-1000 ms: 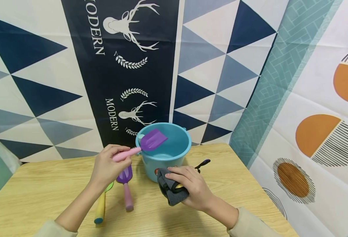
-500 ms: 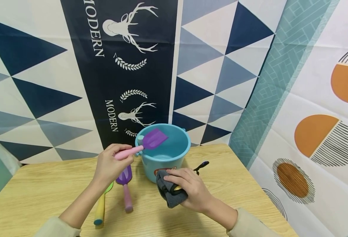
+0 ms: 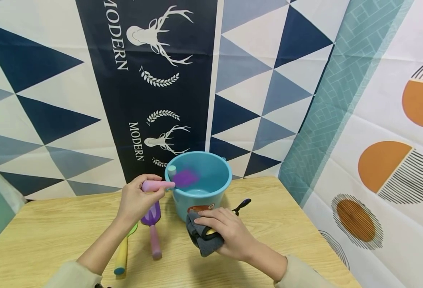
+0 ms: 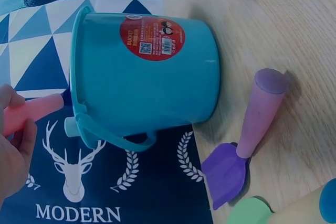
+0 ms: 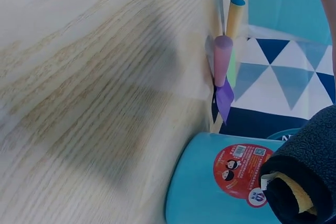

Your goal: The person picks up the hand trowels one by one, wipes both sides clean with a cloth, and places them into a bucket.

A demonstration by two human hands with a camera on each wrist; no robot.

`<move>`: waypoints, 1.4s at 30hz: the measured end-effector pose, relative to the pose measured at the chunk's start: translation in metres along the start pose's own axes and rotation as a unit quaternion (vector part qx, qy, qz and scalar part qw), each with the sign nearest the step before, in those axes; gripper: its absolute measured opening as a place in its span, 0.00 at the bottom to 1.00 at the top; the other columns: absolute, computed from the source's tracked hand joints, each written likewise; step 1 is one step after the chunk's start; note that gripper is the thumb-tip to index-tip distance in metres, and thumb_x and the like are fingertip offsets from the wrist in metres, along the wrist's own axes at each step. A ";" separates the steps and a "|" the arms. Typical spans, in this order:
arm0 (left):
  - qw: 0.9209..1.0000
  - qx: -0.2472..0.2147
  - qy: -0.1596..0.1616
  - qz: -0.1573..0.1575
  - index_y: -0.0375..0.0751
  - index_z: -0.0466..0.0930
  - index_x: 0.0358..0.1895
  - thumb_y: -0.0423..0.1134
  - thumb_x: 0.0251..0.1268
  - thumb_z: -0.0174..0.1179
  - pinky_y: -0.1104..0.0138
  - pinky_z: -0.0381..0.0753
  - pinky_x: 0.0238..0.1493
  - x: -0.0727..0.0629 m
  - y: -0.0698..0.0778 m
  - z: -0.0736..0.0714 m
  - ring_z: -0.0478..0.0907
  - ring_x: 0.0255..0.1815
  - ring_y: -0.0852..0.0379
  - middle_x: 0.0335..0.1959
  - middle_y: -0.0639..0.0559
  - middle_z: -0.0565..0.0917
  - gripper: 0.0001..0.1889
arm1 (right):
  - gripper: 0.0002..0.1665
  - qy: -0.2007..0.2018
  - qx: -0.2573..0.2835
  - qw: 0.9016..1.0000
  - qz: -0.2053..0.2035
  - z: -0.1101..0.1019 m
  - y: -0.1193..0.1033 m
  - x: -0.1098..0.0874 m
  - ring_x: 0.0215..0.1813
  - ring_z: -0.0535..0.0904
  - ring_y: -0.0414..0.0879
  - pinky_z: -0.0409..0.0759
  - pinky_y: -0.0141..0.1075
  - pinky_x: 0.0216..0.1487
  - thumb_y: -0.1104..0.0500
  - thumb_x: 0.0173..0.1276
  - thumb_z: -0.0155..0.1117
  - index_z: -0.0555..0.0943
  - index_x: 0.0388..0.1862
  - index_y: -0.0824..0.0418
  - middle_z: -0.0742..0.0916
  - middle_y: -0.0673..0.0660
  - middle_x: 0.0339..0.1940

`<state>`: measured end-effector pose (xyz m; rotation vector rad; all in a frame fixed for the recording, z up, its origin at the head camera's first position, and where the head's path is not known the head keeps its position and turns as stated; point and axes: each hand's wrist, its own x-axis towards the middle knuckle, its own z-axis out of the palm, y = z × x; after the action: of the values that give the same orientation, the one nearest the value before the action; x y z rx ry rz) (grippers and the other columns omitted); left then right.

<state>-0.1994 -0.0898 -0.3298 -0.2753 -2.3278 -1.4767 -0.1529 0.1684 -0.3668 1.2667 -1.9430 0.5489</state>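
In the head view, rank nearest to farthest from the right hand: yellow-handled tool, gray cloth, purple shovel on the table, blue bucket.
1. Gray cloth: gripped in the right hand.
2. Blue bucket: beyond the hand, leftward.
3. Purple shovel on the table: left of the bucket.
4. Yellow-handled tool: leftmost.

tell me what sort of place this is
Likely an indoor corner, perhaps a staged one: a wood-grain tabletop stands before creased, patterned hangings, with a blue bucket and a purple shovel resting on it.
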 end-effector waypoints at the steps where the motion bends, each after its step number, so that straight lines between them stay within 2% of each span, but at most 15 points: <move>1: 1.000 -0.001 -0.002 -0.002 0.43 0.80 0.42 0.37 0.52 0.67 0.69 0.82 0.33 0.000 0.000 0.001 0.82 0.36 0.53 0.40 0.46 0.85 0.13 | 0.19 0.000 0.000 1.000 0.000 0.000 0.000 0.000 0.49 0.79 0.46 0.75 0.35 0.46 0.53 0.65 0.59 0.77 0.54 0.55 0.82 0.54 0.52; 4: 1.000 -0.006 -0.003 -0.005 0.44 0.80 0.42 0.37 0.52 0.67 0.71 0.81 0.32 0.001 0.000 0.002 0.82 0.36 0.53 0.41 0.47 0.85 0.13 | 0.19 -0.002 0.001 1.000 0.002 0.000 0.001 -0.001 0.49 0.78 0.45 0.75 0.35 0.46 0.53 0.65 0.59 0.77 0.55 0.55 0.82 0.54 0.52; 10: 1.000 -0.014 -0.007 0.011 0.44 0.80 0.43 0.37 0.52 0.67 0.71 0.81 0.33 0.004 0.002 0.004 0.82 0.35 0.53 0.40 0.47 0.84 0.14 | 0.19 -0.016 -0.001 1.000 0.007 0.000 0.002 -0.003 0.49 0.78 0.44 0.75 0.34 0.48 0.54 0.65 0.60 0.77 0.54 0.55 0.82 0.53 0.52; 17: 1.000 -0.018 -0.011 0.016 0.43 0.78 0.47 0.38 0.53 0.67 0.73 0.82 0.34 0.011 0.003 0.008 0.82 0.34 0.54 0.39 0.47 0.85 0.17 | 0.24 -0.042 -0.009 0.999 0.011 0.000 0.003 -0.004 0.47 0.78 0.44 0.76 0.34 0.47 0.55 0.57 0.68 0.77 0.54 0.52 0.82 0.52 0.53; 22: 1.000 -0.015 -0.008 0.023 0.41 0.78 0.51 0.38 0.54 0.66 0.75 0.80 0.34 0.018 0.003 0.012 0.80 0.34 0.56 0.38 0.45 0.84 0.19 | 0.27 -0.048 -0.009 0.999 0.012 0.000 0.004 -0.005 0.48 0.78 0.43 0.75 0.33 0.47 0.55 0.55 0.70 0.77 0.55 0.52 0.82 0.51 0.53; 28: 0.999 -0.025 0.002 0.046 0.39 0.79 0.47 0.35 0.53 0.67 0.77 0.80 0.37 0.024 0.005 0.016 0.81 0.35 0.55 0.35 0.45 0.84 0.16 | 0.26 -0.050 -0.011 0.999 0.014 0.000 0.005 -0.007 0.48 0.78 0.43 0.76 0.33 0.47 0.55 0.56 0.70 0.77 0.54 0.52 0.82 0.51 0.53; 32: 0.998 -0.021 0.008 0.060 0.38 0.79 0.47 0.35 0.53 0.67 0.73 0.82 0.41 0.028 0.005 0.020 0.81 0.37 0.53 0.36 0.43 0.83 0.17 | 0.25 -0.052 -0.014 0.998 0.016 0.000 0.005 -0.008 0.47 0.78 0.42 0.76 0.33 0.47 0.55 0.56 0.69 0.77 0.54 0.52 0.82 0.51 0.53; 36: 0.998 -0.019 0.010 0.056 0.38 0.79 0.48 0.36 0.54 0.66 0.67 0.82 0.44 0.031 0.003 0.023 0.80 0.39 0.52 0.38 0.43 0.82 0.17 | 0.25 -0.054 -0.012 0.998 0.019 0.000 0.006 -0.009 0.47 0.77 0.42 0.75 0.32 0.47 0.55 0.56 0.69 0.77 0.54 0.52 0.82 0.51 0.52; 42: 0.998 -0.039 0.020 0.054 0.37 0.79 0.50 0.37 0.54 0.67 0.81 0.76 0.38 0.035 0.001 0.025 0.78 0.39 0.53 0.38 0.43 0.80 0.19 | 0.24 -0.055 -0.013 0.998 0.021 0.000 0.006 -0.011 0.47 0.77 0.42 0.75 0.32 0.47 0.54 0.57 0.68 0.76 0.55 0.52 0.82 0.50 0.52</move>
<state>-0.2360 -0.0678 -0.3242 -0.3812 -2.1912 -1.5080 -0.1560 0.1777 -0.3752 1.2662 -2.0660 0.4831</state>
